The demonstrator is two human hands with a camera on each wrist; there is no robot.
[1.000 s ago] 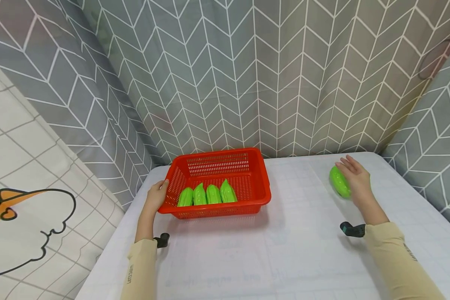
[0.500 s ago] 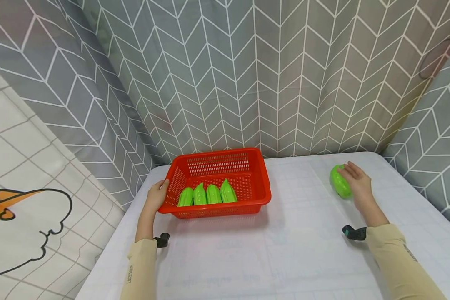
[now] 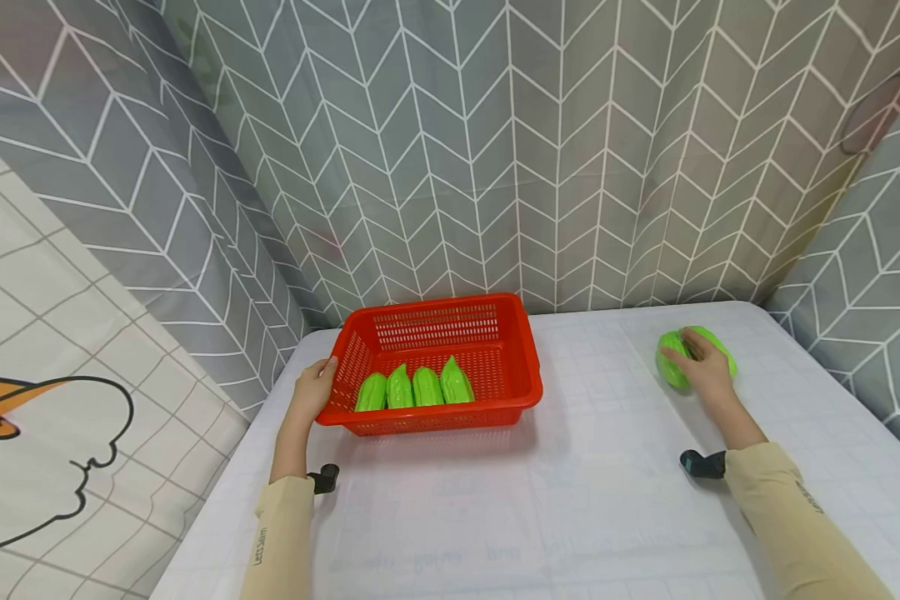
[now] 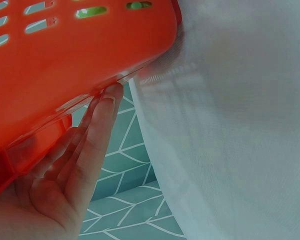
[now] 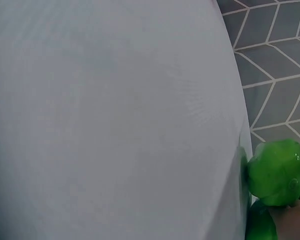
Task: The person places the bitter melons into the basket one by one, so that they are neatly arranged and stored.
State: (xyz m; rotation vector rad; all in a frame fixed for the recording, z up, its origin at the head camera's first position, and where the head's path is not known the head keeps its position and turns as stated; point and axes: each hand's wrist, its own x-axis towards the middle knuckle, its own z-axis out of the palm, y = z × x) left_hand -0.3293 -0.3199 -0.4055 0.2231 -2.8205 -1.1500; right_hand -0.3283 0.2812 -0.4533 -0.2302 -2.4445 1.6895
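A red plastic basket [image 3: 429, 420] stands at the table's back left. Several bright green, glossy ribbed gourds [image 3: 457, 385] lie side by side inside it. My left hand [image 3: 314, 390] grips the basket's left rim; in the left wrist view its fingers [image 4: 92, 147] run up along the outside. At the back right, my right hand [image 3: 708, 373] is at two more such gourds. It pinches the left gourd [image 3: 672, 367] between thumb and fingers, the fingertips dipping between the pair. The other gourd [image 3: 722, 347] shows beyond the hand. In the right wrist view, a gourd [image 5: 277, 172] touches the hand's edge.
A white cloth covers the table [image 3: 585, 483]. Grey curtains [image 3: 555, 150] with white zigzag lines rise behind its back edge and at both sides. A white gridded cloth with a cartoon drawing [image 3: 52, 467] hangs at left. A dark camera mount [image 3: 701, 465] sits on each wrist.
My right hand has come down over the left gourd at the back right, its fingers curling round it. The second gourd there has come into view. The left hand and basket hold still.
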